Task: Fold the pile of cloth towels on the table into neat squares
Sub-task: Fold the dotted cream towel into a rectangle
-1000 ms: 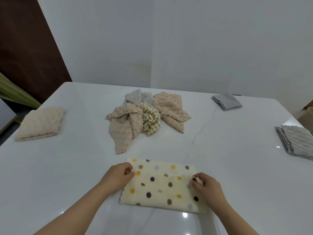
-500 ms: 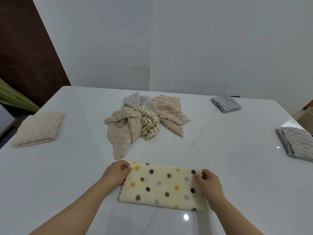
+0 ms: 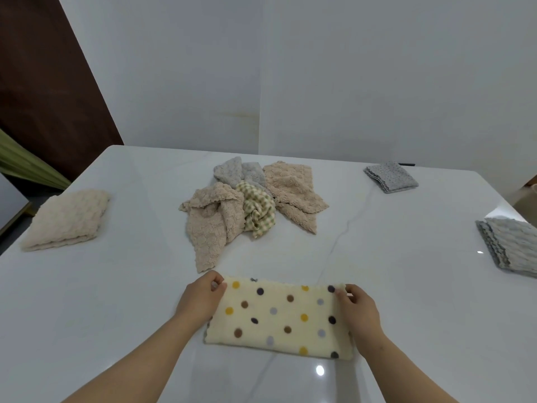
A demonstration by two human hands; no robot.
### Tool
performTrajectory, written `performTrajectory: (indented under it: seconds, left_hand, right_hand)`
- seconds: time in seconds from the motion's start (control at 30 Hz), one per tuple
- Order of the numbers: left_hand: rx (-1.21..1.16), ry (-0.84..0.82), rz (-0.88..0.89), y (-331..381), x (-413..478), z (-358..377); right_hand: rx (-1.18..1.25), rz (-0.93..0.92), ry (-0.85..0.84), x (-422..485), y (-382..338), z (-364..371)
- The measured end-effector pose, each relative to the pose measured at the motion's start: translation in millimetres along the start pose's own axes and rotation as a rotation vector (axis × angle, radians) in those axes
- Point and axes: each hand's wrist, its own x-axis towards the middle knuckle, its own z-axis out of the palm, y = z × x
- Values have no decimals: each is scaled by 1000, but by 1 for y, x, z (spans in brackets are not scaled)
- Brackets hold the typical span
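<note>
A cream towel with coloured polka dots (image 3: pixel 279 318) lies folded into a long rectangle on the white table (image 3: pixel 116 286), close to me. My left hand (image 3: pixel 200 299) pinches its far left corner. My right hand (image 3: pixel 359 311) pinches its far right corner. Behind it, mid-table, sits the loose pile (image 3: pixel 250 205): two beige fluffy towels, a grey one and a green-checked one, tangled together.
A folded beige towel (image 3: pixel 66 219) lies at the left. A folded grey towel (image 3: pixel 390 176) sits far right near the wall, and another folded grey one (image 3: pixel 511 247) at the right table edge. A dark brown panel stands behind the table's left side.
Both hands have slid from the towel's middle up to its far corners. The towel now lies flatter and more squarely in front of me.
</note>
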Motion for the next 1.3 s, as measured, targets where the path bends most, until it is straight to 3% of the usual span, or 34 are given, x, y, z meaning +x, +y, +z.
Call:
performTrajectory:
  seconds: [0.17,0.27,0.33,0.4,0.5,0.6,0.7,0.73,0.8,1.07,1.13,1.23,1.3]
  left_hand:
    - [150,95,46,5,-8,-1]
    - [431,340,332,4,-17,9]
    - [524,296,571,1,-22,21]
    - [702,145,655,-7,-25,34]
    - [873,-100,527,-15,-31,47]
    - [925,-178,468,-16,-34,54]
    - [868,-154,480,0,-34,47]
    - [826,-113,559,0,-30,52]
    - [794,-209,495,6,-29,56]
    - [718,-132,441,15,-28,67]
    - [772,-44,567,14,-28,67]
    - [789,-141,492,25,-37,63]
    - [806,-111,537,20,-37,66]
  right_hand:
    - [-184,-41,87,-11,4,6]
    - [-423,-6,110,-22,8,11]
    - [-584,-8,87,-27,10,12]
    - [-595,10,59,-28,10,12]
    - [-486,52,-17,-24,10,12]
    - [-313,43,-23,-25,10,9]
    - [-196,-12,14,-26,9,3]
    - [-183,-21,29,-26,9,1]
    - [-165,-14,45,-23,10,-3]
    - [-141,88,-86,-20,13,-16]
    - [-80,93,-58,-19,15,-19]
    - [-38,101,-22,-19,17,-24]
    - [-16,105,-8,-18,19,-25]
